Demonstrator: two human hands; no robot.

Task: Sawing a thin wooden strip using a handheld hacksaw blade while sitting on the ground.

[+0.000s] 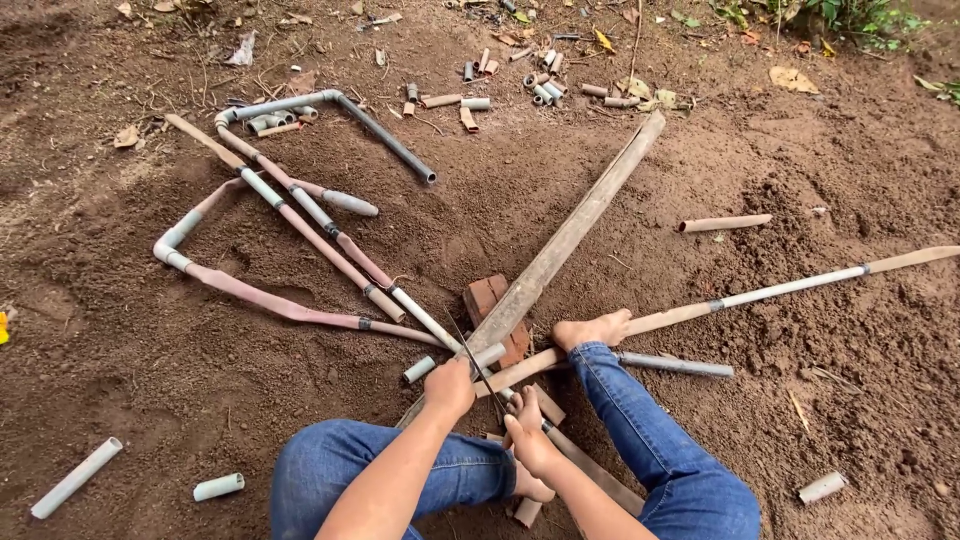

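Hacksaw [478, 372] gripped by left hand [450, 387]; right hand [528, 440] fingers clasp one pipe [760, 293].

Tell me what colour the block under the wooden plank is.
Reddish-brown brick, seen in the head view.

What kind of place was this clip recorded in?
Probably an outdoor yard or garden used as a rough work spot: bare dirt ground with dry leaves, green plants at the edge, and scattered pipe offcuts lying on the soil.
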